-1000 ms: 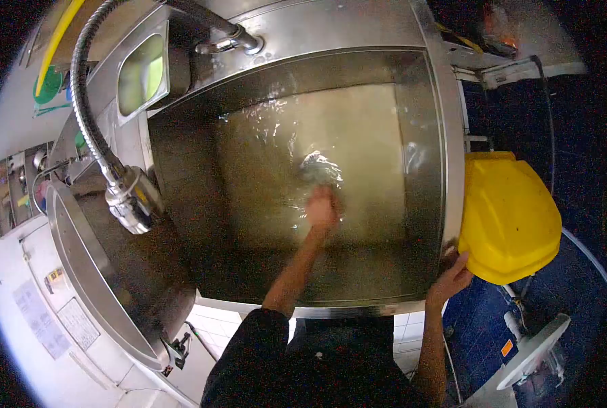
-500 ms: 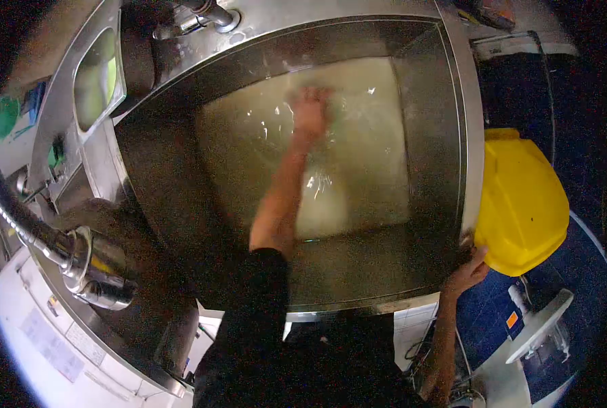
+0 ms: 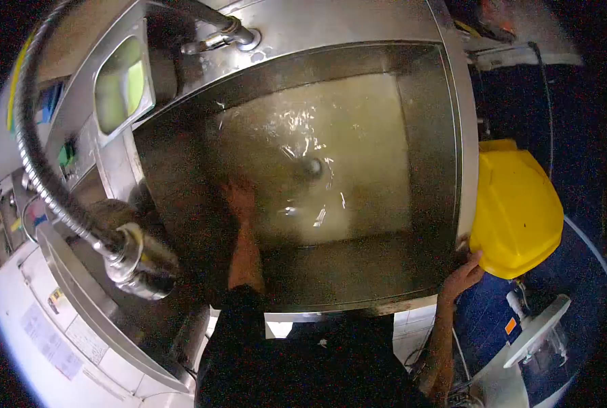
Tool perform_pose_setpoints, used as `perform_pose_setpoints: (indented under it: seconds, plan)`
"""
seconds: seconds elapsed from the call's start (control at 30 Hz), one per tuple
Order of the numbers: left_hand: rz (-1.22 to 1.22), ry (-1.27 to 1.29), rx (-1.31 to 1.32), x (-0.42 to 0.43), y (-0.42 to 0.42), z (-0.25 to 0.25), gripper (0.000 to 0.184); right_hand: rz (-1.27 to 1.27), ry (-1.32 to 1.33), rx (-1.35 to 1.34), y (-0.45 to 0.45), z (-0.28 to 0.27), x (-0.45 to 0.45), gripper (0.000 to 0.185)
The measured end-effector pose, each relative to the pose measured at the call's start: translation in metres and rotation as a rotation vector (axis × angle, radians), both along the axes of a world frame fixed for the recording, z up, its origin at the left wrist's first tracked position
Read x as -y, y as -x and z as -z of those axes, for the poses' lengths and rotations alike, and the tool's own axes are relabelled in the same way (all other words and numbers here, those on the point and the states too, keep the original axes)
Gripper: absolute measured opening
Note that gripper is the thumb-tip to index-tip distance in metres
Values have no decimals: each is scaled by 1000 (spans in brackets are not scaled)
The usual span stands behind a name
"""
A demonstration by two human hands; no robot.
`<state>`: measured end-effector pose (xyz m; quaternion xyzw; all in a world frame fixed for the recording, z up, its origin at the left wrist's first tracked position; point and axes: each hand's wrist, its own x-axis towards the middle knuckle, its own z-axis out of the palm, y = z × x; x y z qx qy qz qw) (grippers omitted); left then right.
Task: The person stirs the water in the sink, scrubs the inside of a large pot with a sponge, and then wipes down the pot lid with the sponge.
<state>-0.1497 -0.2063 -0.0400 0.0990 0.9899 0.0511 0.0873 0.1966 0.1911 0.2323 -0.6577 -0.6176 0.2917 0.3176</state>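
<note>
My left hand (image 3: pixel 240 198) is low inside a deep metal sink (image 3: pixel 344 275), near its left wall, at the edge of the shallow cloudy water (image 3: pixel 371 149). Its fingers look outstretched, though dim and blurred, and nothing shows in them. A round drain fitting (image 3: pixel 311 167) sits in the middle of the rippling water. At the sink's front right corner my right hand (image 3: pixel 461 275) is closed over the metal rim. Its fingers are close to a yellow plastic tub or lid (image 3: pixel 517 207) just outside the sink; whether they touch it I cannot tell.
A flexible spray hose (image 3: pixel 35 160) with a metal spray head (image 3: pixel 144 265) hangs at the left. Behind it, a metal pan (image 3: pixel 123 88) holding something pale green stands by the tap base (image 3: pixel 247 39). A white basin-like fixture (image 3: pixel 541 330) is at lower right.
My left hand has moved from the far middle of the water toward me and to the left wall. The drain fitting now shows. My right hand stays at the rim.
</note>
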Motion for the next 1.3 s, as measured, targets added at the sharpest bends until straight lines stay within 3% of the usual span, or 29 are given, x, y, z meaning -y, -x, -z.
perform_pose_setpoints:
  seconds: [0.1, 0.2, 0.23, 0.27, 0.33, 0.37, 0.43, 0.57, 0.6, 0.67, 0.7, 0.77, 0.87, 0.93, 1.03, 1.3]
  plan:
    - [-229, 114, 12, 23, -64, 28, 52, -58, -74, 115, -14, 10, -4, 44]
    - [-230, 298, 12, 31, -146, 91, 53, -64, 119, 54, -9, 2, -3, 43]
    - [-234, 132, -153, 29, -183, 112, 54, -89, 180, 37, -5, -3, -2, 43]
    - [-343, 112, -23, -9, -191, 73, 52, -165, -79, 316, -9, 6, 1, 46]
    - [-485, 15, 114, -76, -213, 16, 47, -72, 39, 269, -14, 4, -10, 51]
    - [-523, -35, 155, -102, -223, 1, 44, -161, 46, 256, -10, 3, -11, 51]
    - [-572, -154, 229, -153, -235, -21, 39, -138, -148, 165, -7, 7, -10, 53]
    - [-584, -388, 345, -247, -233, -60, 30, -296, -262, 100, -12, 13, -17, 55]
    - [-578, -445, 361, -270, -229, -66, 28, -270, -199, 203, -17, 24, -31, 59]
    - [-557, -545, 375, -315, -225, -63, 24, -269, -94, 234, 4, -11, -4, 62]
    - [-534, -654, 520, -327, -213, -65, 21, -200, 21, 288, 9, -20, 7, 64]
    - [-49, -670, 600, -266, -223, -189, 26, -294, 67, 260, 0, -18, 1, 65]
    - [-233, -617, 332, -299, -250, -178, 32, -294, 106, 221, -1, -25, 12, 64]
    - [60, -462, 451, -293, -255, -193, 39, -310, 74, 212, 1, -24, 15, 65]
    - [186, -450, 487, -304, -253, -173, 51, -321, 108, 200, -13, -35, 34, 65]
    - [126, -676, 484, -306, -243, -206, 48, -457, 121, 119, -23, -24, 6, 64]
